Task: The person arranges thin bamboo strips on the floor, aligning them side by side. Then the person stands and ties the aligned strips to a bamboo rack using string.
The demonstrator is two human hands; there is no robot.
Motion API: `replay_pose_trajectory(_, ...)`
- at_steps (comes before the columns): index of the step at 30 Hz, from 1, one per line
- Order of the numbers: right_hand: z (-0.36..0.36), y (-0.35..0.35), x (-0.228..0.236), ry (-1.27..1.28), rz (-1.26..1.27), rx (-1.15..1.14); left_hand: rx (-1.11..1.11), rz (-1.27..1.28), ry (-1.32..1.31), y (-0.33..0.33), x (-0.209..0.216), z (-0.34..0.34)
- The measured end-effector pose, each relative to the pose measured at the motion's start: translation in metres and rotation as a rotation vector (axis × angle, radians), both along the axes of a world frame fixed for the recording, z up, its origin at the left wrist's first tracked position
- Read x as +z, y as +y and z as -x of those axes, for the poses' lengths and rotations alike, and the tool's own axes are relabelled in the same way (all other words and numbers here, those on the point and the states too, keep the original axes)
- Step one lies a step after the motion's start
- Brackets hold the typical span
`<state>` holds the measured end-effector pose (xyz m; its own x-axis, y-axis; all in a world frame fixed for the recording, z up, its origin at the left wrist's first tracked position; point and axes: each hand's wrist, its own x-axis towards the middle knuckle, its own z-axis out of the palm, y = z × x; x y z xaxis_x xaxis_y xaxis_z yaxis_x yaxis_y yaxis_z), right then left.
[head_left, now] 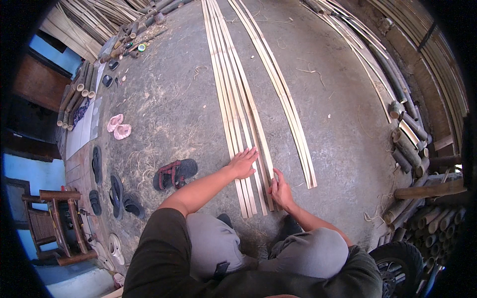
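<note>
Several long, pale bamboo strips [229,102] lie side by side on the concrete floor in front of me, running away toward the far edge. My left hand [243,163] rests flat across them near their close ends, palm down and fingers stretched out. At the right edge of this group, my right hand [281,190] touches the outermost strip, its index finger extended and its thumb apart; the other fingers are partly hidden. Farther right lies a separate narrow group of bamboo strips [288,104], which neither hand touches.
Loose sandals [175,174], pink clogs [119,127] and a bamboo chair [57,223] are on the left. Cut bamboo poles [405,146] line the right side, above a black wheel [397,268]. More bamboo poles [82,87] are stacked at the far left.
</note>
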<state>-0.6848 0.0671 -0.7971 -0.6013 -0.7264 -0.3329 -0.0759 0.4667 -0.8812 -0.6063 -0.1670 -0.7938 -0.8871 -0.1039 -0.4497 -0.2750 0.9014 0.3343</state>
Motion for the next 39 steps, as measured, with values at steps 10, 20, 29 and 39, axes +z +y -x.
replay_pose_trajectory(10,-0.004,0.012,-0.002,0.157,-0.082,0.173,0.014,-0.019,-0.004,-0.003,-0.003,0.000)
replay_pose_trajectory(20,-0.009,-0.001,0.032,0.059,0.063,0.020,0.064,0.008,-0.022,-0.005,-0.004,-0.007)
replay_pose_trajectory(29,-0.033,-0.003,0.029,-0.017,0.062,-0.011,0.076,0.087,-0.139,-0.003,0.016,-0.002)
replay_pose_trajectory(39,-0.047,-0.011,0.024,-0.044,0.071,-0.038,0.087,0.068,-0.032,-0.008,0.006,-0.020)
